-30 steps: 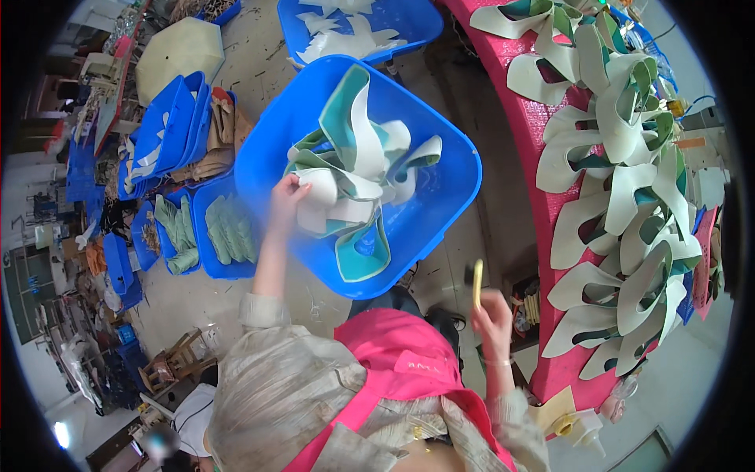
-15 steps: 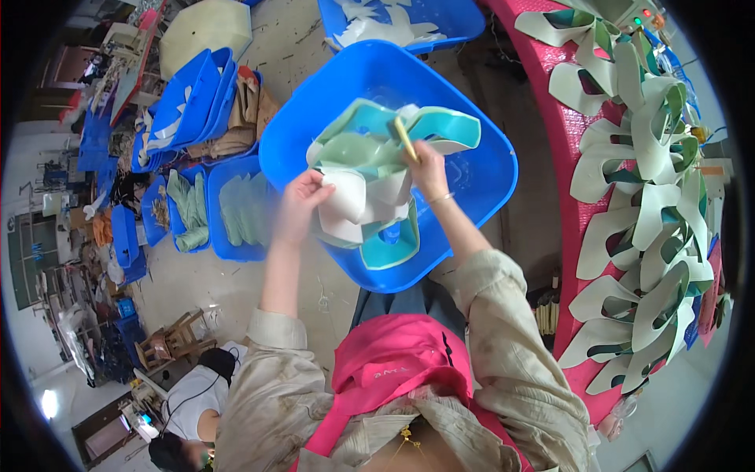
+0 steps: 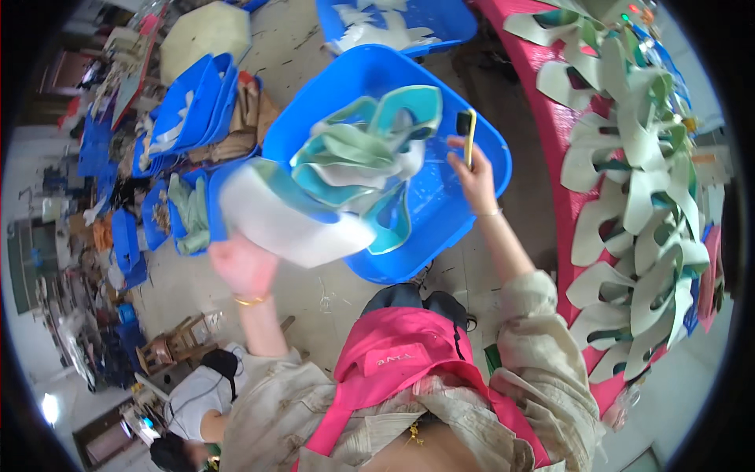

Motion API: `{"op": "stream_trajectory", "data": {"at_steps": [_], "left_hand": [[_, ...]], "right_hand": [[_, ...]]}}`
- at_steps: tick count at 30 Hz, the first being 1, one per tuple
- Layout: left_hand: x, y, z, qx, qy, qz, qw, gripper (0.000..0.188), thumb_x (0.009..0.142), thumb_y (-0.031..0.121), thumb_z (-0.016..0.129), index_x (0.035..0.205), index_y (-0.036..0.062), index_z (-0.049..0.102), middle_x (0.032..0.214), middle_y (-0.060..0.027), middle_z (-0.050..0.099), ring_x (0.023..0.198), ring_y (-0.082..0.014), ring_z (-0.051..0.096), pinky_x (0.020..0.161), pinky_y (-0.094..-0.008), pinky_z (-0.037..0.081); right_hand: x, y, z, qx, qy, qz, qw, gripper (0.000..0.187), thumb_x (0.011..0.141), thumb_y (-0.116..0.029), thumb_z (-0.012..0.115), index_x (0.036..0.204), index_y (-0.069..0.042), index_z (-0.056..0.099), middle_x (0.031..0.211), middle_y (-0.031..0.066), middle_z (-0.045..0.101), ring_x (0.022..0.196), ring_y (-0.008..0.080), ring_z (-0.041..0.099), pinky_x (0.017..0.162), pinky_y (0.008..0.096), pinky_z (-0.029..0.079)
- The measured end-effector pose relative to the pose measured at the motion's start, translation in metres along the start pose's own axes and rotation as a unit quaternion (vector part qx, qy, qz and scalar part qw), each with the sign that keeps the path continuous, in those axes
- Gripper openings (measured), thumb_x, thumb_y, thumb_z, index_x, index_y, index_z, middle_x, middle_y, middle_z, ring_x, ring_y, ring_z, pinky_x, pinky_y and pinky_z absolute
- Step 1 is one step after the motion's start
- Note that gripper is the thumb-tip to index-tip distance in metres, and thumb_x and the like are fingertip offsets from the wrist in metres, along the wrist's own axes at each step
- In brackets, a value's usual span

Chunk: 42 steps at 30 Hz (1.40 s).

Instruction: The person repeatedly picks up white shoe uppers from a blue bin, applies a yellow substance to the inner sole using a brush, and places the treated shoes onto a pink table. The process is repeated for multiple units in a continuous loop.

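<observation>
My left hand (image 3: 245, 266), smeared by motion, holds one end of a curved shoe upper (image 3: 295, 224), white outside with a teal lining. The upper hangs over the near left rim of a large blue tub (image 3: 464, 208). Inside the tub lies a loose pile of similar white, green and teal uppers (image 3: 354, 145). My right hand (image 3: 475, 179) is closed around a small brush (image 3: 469, 141) with a yellow handle and dark bristles, held upright above the tub's right side.
At the right, a pink table (image 3: 543, 157) carries overlapping rows of uppers (image 3: 621, 204). More blue tubs (image 3: 177, 118) stand to the left, and one with white pieces (image 3: 393, 27) is at the back. A person (image 3: 200, 393) sits at the lower left.
My left hand has drawn one upper out of the pile, toward the left and nearer me. My right hand has moved right with the brush, away from the pile.
</observation>
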<state>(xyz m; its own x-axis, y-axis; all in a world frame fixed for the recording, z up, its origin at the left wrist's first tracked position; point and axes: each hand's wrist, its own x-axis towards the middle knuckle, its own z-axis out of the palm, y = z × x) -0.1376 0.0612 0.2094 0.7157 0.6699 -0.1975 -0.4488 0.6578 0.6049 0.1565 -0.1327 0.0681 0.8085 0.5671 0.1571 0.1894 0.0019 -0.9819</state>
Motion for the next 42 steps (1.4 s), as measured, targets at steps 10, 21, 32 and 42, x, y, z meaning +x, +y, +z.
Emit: {"op": "stream_trajectory", "data": {"at_steps": [10,21,32,42], "left_hand": [[-0.068,-0.215,0.116,0.039,-0.173,-0.367,0.913,0.054,0.084,0.027,0.052,0.129,0.0088,0.03,0.123,-0.0083,0.043,0.112,-0.0241,0.043,0.095,-0.0418,0.034],[-0.212,-0.364,0.248,0.336,-0.403,-0.507,0.684,0.049,0.078,0.012,0.059,0.121,-0.0015,0.039,0.105,-0.0108,0.053,0.09,-0.0194,0.056,0.081,-0.0308,0.043],[-0.359,-0.486,0.259,0.396,-0.363,-0.639,0.55,0.035,0.088,0.027,0.049,0.108,-0.0022,0.049,0.097,-0.0064,0.057,0.088,-0.013,0.055,0.078,-0.0281,0.044],[-0.384,-0.601,0.188,0.253,-0.165,-0.695,0.653,0.032,0.086,0.019,0.046,0.111,0.0001,0.046,0.102,-0.0115,0.055,0.092,-0.0239,0.054,0.084,-0.0376,0.042]], "right_hand": [[-0.304,-0.076,-0.211,-0.138,0.284,0.24,0.918,0.037,0.076,-0.012,0.059,0.108,-0.003,0.042,0.096,0.0085,0.05,0.091,0.0179,0.049,0.08,0.0294,0.04],[-0.736,-0.12,-0.406,-0.467,0.561,0.453,0.512,0.023,0.069,-0.01,0.064,0.091,-0.006,0.059,0.085,0.0128,0.054,0.069,0.0258,0.055,0.062,0.0352,0.045],[-0.777,-0.096,-0.482,-0.457,0.497,0.516,0.527,0.016,0.07,-0.015,0.062,0.084,-0.007,0.061,0.085,0.0111,0.054,0.08,0.0306,0.055,0.069,0.0412,0.045],[-0.788,-0.124,-0.454,-0.479,0.463,0.475,0.575,0.016,0.071,-0.008,0.06,0.088,-0.006,0.06,0.086,0.0106,0.053,0.073,0.0277,0.056,0.062,0.0377,0.046]]}}
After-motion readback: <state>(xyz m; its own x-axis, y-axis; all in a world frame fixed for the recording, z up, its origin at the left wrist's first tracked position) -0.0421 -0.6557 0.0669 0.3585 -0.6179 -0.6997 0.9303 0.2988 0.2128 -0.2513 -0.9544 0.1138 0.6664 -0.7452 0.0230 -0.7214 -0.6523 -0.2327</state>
